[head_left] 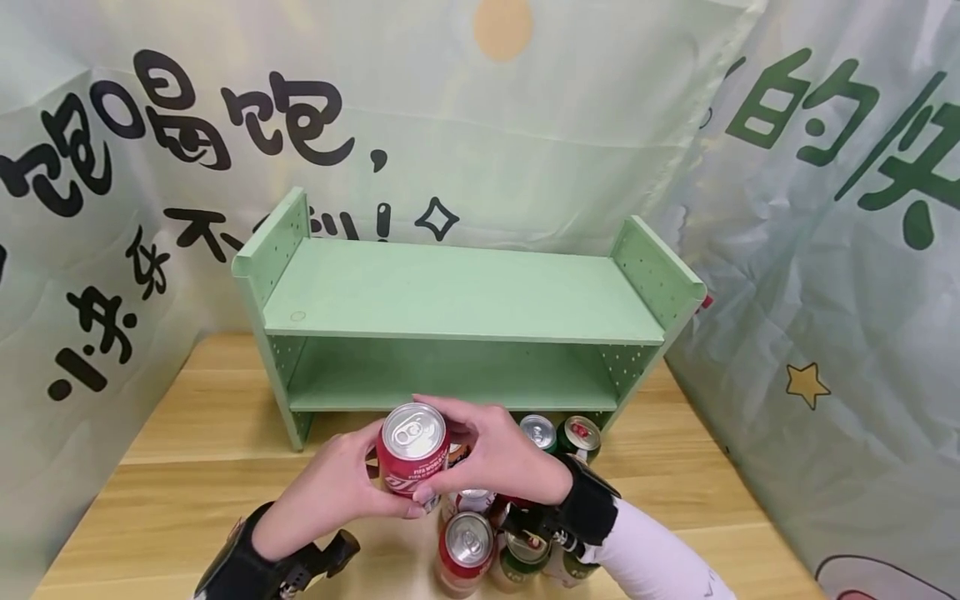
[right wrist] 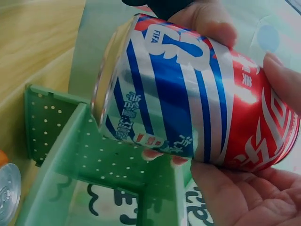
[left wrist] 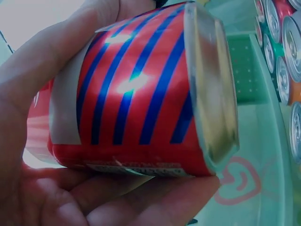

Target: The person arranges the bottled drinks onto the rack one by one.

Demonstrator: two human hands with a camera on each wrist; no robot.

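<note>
Between my two hands is a red soda can (head_left: 411, 454), held up in front of the shelf with its silver top facing the head camera. My left hand (head_left: 337, 479) grips it from the left, thumb on the near side. From the right, my right hand (head_left: 498, 454) holds the same can with its fingers round the far side and the thumb at the front. Blue stripes and a silver base show on the can (left wrist: 136, 89) in the left wrist view. White lettering on red and a FIFA emblem show on the can (right wrist: 174, 94) in the right wrist view.
A green two-tier shelf (head_left: 465, 292) stands on the wooden table (head_left: 225, 400). Several cans crowd below and behind my right hand, among them a red can (head_left: 467, 546) and a green can (head_left: 579, 437). Printed cloth (head_left: 525, 150) hangs behind and at both sides.
</note>
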